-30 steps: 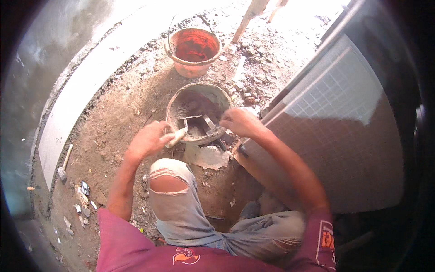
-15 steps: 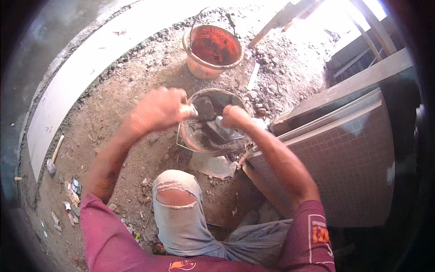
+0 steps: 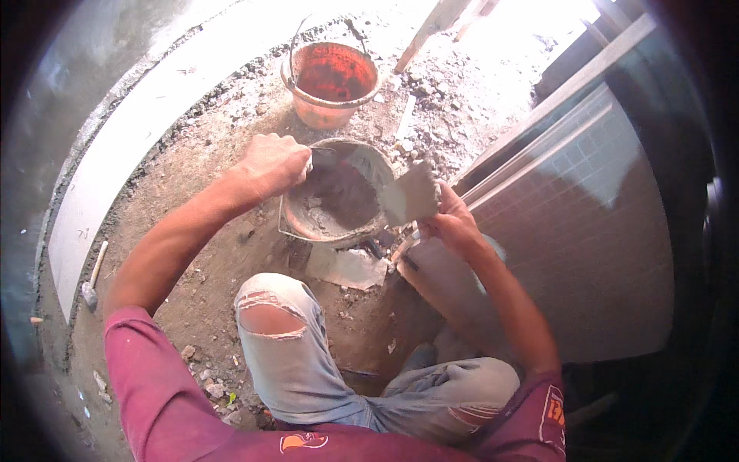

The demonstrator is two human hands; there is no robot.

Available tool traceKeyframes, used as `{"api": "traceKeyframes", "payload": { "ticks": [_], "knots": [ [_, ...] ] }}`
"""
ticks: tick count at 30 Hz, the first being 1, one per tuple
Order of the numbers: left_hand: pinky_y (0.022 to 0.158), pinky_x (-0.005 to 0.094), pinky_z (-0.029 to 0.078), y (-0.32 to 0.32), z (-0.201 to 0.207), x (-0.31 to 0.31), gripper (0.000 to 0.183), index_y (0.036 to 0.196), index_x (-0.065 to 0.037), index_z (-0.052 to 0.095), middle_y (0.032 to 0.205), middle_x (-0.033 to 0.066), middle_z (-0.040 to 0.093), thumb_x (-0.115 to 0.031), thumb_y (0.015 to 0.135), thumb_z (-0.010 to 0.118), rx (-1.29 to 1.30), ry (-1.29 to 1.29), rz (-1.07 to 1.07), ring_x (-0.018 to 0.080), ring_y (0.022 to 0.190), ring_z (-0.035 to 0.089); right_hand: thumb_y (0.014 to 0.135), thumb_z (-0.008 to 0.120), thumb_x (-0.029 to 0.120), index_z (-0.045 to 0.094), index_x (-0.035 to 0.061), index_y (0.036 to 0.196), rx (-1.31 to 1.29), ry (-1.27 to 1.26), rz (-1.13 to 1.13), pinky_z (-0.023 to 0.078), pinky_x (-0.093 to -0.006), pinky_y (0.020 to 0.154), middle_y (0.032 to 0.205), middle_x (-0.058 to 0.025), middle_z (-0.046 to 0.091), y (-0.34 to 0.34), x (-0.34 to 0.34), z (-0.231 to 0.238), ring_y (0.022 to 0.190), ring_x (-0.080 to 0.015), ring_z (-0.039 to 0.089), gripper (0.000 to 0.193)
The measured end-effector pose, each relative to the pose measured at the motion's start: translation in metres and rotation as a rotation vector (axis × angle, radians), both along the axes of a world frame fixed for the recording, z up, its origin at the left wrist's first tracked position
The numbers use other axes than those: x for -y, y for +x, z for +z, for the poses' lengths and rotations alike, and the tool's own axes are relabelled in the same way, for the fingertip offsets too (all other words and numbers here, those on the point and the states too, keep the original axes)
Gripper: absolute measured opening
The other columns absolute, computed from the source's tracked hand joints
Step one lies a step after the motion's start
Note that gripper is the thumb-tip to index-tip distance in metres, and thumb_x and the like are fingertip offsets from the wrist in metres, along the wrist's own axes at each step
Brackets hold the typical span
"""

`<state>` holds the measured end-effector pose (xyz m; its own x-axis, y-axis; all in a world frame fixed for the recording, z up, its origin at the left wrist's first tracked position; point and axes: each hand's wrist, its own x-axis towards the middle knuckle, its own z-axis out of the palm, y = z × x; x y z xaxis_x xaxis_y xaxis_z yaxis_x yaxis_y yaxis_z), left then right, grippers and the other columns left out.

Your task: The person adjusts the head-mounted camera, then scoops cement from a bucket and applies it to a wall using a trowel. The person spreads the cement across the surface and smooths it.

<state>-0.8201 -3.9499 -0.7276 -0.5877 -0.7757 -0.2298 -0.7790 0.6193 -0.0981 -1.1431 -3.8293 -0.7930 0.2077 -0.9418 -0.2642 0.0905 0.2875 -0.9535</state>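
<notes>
My left hand [image 3: 279, 165] is closed at the left rim of a bucket [image 3: 299, 223] of grey mortar. What looks like a trowel is in its fist, with only a thin edge of the blade [image 3: 325, 148] showing over the mortar. At the bucket's right side, my right hand [image 3: 456, 223] grips a flat, squarish grey plate [image 3: 416, 194] coated with mortar. Its fingers wrap the plate's right edge, and I cannot tell whether it has a handle. Wet grey mortar [image 3: 342, 192] lies inside the bucket, whose wire handle hangs down on the near left.
An orange bucket [image 3: 327, 115] stands beyond the mortar bucket. Large tiled-pattern panels [image 3: 570, 223] lean at the right. A hammer [image 3: 94, 277] lies at the left beside a long pale board [image 3: 88, 223]. A flat grey slab piece [image 3: 346, 267] rests on the dirt before my knees.
My hands have moved apart. The right has come out over the bucket's right rim with the grey plate raised and its face showing. The left blade has turned nearly edge-on. The view has shifted.
</notes>
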Motion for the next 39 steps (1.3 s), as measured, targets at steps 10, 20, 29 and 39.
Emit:
{"api": "traceKeyframes", "payload": {
  "ticks": [10, 20, 29, 39],
  "knots": [
    [0.068, 0.0472, 0.058, -0.016, -0.074, -0.029, 0.028, 0.105, -0.006, 0.064, 0.092, 0.0157, 0.070, -0.027, 0.087, 0.063, 0.155, 0.065, 0.012, 0.0366, 0.077, 0.071, 0.096, 0.065, 0.014, 0.053, 0.0085, 0.102, 0.172, 0.133, -0.195, 0.046, -0.0216, 0.059, 0.081, 0.0007, 0.061, -0.009, -0.105, -0.075, 0.069, -0.0058, 0.055, 0.015],
    [0.087, 0.0491, 0.052, -0.021, -0.089, -0.041, 0.043, 0.115, -0.004, 0.068, 0.105, 0.0247, 0.069, -0.039, 0.094, 0.056, -0.080, 0.380, 0.380, 0.0408, 0.099, 0.067, 0.100, 0.055, 0.004, 0.039, 0.0030, 0.143, 0.533, 0.121, -0.354, 0.052, -0.0293, 0.090, 0.125, -0.0113, 0.063, -0.005, -0.122, -0.092, 0.109, -0.0143, 0.062, 0.046],
    [0.083, 0.0538, 0.053, -0.012, -0.085, -0.079, 0.040, 0.123, -0.013, 0.062, 0.095, 0.0226, 0.070, -0.040, 0.094, 0.059, 0.007, 0.243, 0.263, 0.0415, 0.095, 0.068, 0.100, 0.057, 0.012, 0.038, 0.0074, 0.145, 0.522, 0.244, -0.354, 0.046, -0.0360, 0.101, 0.128, -0.0091, 0.061, -0.004, -0.133, -0.088, 0.117, -0.0170, 0.057, 0.048],
    [0.036, 0.0266, 0.038, 0.020, -0.124, -0.062, 0.033, 0.097, -0.006, 0.068, 0.068, 0.0001, 0.054, -0.037, 0.099, 0.056, -0.893, 0.979, 0.943, 0.0071, 0.048, 0.047, 0.100, 0.059, 0.020, 0.041, 0.0084, 0.142, 0.489, 0.245, -0.310, 0.048, -0.0425, 0.102, 0.136, -0.0110, 0.056, 0.023, -0.105, -0.107, 0.122, -0.0235, 0.057, 0.047]
  ]
}}
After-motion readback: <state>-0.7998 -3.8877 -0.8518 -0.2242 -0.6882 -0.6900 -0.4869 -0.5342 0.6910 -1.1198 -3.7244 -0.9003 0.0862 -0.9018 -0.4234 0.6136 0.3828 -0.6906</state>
